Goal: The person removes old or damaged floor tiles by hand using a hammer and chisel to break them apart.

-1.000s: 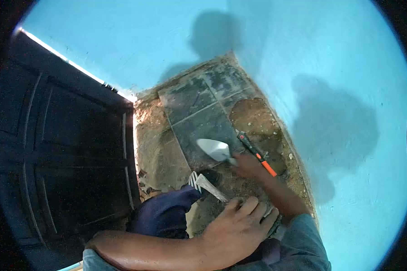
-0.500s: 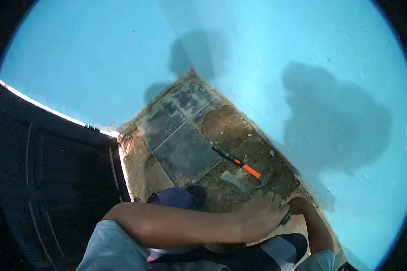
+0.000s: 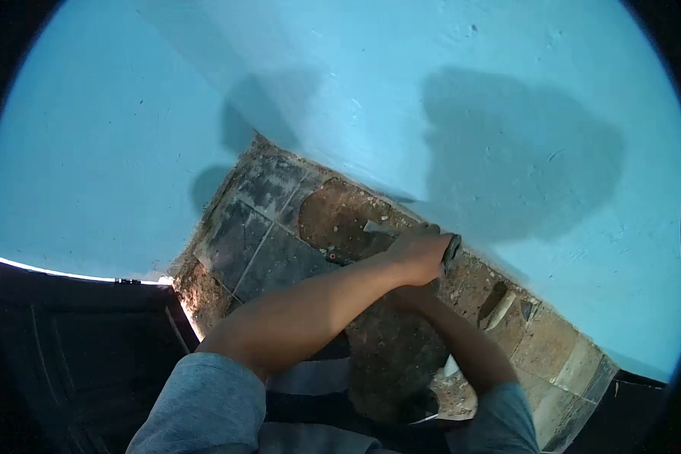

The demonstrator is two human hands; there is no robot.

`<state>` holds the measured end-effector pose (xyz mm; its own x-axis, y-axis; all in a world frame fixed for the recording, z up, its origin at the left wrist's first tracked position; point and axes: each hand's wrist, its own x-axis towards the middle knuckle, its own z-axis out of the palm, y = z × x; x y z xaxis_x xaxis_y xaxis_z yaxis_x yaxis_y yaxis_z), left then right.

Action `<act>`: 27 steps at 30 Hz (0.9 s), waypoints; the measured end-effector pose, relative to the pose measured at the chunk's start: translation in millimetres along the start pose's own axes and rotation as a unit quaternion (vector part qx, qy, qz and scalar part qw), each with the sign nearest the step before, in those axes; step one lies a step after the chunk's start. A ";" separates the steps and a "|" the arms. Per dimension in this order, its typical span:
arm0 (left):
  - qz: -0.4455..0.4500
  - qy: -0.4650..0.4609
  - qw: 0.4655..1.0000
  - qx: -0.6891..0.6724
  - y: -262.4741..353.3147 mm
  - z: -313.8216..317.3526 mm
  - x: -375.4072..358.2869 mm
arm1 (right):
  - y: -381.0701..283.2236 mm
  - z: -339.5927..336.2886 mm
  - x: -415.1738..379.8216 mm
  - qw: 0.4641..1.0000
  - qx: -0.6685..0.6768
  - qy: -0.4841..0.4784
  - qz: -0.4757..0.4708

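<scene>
Your left hand (image 3: 420,253) is clenched around a dark tool handle (image 3: 451,253) near the blue wall (image 3: 431,98) at two o'clock, your right hand mostly hidden beneath, grip unclear; keep strokes low over the bare patch (image 3: 337,219).

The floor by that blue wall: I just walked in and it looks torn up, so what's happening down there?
A person crouches over a floor corner where dark tiles meet bare, dirty mortar. Their left hand grips a dark tool handle near the foot of the blue wall. The right hand is hidden beneath the left forearm. Rubble lies scattered nearby.
</scene>
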<state>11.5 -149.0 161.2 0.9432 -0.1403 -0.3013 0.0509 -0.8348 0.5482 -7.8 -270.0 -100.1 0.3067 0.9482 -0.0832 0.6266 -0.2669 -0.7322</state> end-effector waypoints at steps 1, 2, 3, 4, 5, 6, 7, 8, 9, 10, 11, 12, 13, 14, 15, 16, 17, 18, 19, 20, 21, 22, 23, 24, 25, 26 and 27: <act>-0.009 -0.005 1.000 -0.026 0.5 -7.8 -0.5 | -1.8 21.2 14.0 0.999 0.035 0.012 0.023; -0.027 -0.022 0.999 0.000 2.7 -14.1 -2.1 | -4.3 38.5 25.9 0.996 0.071 0.020 0.054; -0.003 0.011 1.000 -0.004 -3.7 -9.8 -4.0 | -6.7 51.6 37.3 0.989 0.109 0.030 0.091; 0.022 0.045 0.999 -0.007 -11.6 -4.0 -7.6 | -11.3 60.3 45.9 0.978 0.154 0.041 0.135; 0.048 0.078 0.996 -0.007 -19.4 0.4 -10.5 | -15.4 67.7 56.4 0.962 0.203 0.055 0.177; 0.035 0.055 0.998 0.000 -18.3 -9.9 -16.6 | -18.0 74.9 65.3 0.941 0.252 0.075 0.215; 0.022 0.034 0.999 0.006 -17.2 -20.4 -22.3 | -20.3 82.2 72.2 0.916 0.301 0.096 0.249; 0.009 0.014 1.000 0.010 -17.5 -30.0 -27.4 | -21.9 88.2 77.0 0.887 0.350 0.121 0.277; 0.003 0.021 1.000 0.019 -27.2 -31.0 -27.9 | -23.0 94.5 81.2 0.860 0.388 0.139 0.300; -0.001 0.028 0.999 0.026 -42.6 -28.2 -24.5 | -22.4 99.7 85.1 0.834 0.423 0.155 0.319; -0.005 0.033 0.999 0.034 -57.3 -26.5 -20.6 | -26.9 97.5 83.3 0.808 0.453 0.165 0.339; 0.009 0.039 0.999 0.022 -70.9 -29.5 -22.2 | -34.2 94.5 78.4 0.782 0.477 0.169 0.363; 0.024 0.046 0.999 0.013 -85.9 -36.7 -25.5 | -52.0 74.0 72.3 0.762 0.494 0.156 0.388; 0.011 0.035 0.999 0.033 -98.7 -43.4 -27.8 | -72.0 51.0 66.4 0.740 0.511 0.145 0.413; 0.000 0.020 0.998 0.052 -111.8 -46.0 -32.0 | -83.8 45.3 55.8 0.733 0.510 0.154 0.423; -0.006 0.029 0.998 0.061 -130.7 -44.5 -35.3 | -90.8 43.4 49.1 0.726 0.509 0.163 0.433; -0.009 0.038 0.997 0.070 -153.5 -39.8 -35.9 | -92.4 43.9 47.3 0.718 0.509 0.175 0.441; -0.012 0.057 0.996 0.067 -184.9 -25.8 -36.5 | -86.6 57.7 44.0 0.754 0.453 0.179 0.441; -0.014 0.078 0.995 0.063 -220.7 -9.6 -33.3 | -72.4 79.2 41.0 0.786 0.393 0.182 0.440; -0.017 0.100 0.993 0.057 -238.3 0.7 -28.8 | -72.8 85.6 37.6 0.801 0.348 0.199 0.444; -0.046 0.098 0.992 0.062 -236.2 7.4 -30.8 | -73.6 92.2 33.9 0.813 0.301 0.215 0.449; -0.078 0.099 0.990 0.065 -229.8 12.4 -35.0 | -95.0 84.3 27.5 0.812 0.269 0.243 0.457; -0.110 0.104 0.986 0.069 -227.3 16.2 -37.2 | -111.2 72.5 25.1 0.812 0.235 0.272 0.459; -0.138 0.093 0.983 0.075 -224.1 22.8 -37.1 | -119.8 65.9 22.1 0.795 0.270 0.281 0.465; -0.167 0.082 0.979 0.081 -219.2 31.0 -33.8 | -127.3 63.8 18.6 0.777 0.305 0.289 0.468; -0.194 0.071 0.974 0.089 -215.2 36.5 -31.2 | -132.6 65.1 18.4 0.758 0.340 0.298 0.470; -0.179 0.082 0.975 0.098 -216.0 44.6 -29.3 | -133.8 69.8 17.7 0.738 0.378 0.304 0.469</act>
<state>-41.8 11.7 16.9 0.9169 0.2524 -0.3092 0.3380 -0.9030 0.2652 -136.3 -205.5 -50.9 0.7604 0.0926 -0.6428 -0.5743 -0.3664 -0.7321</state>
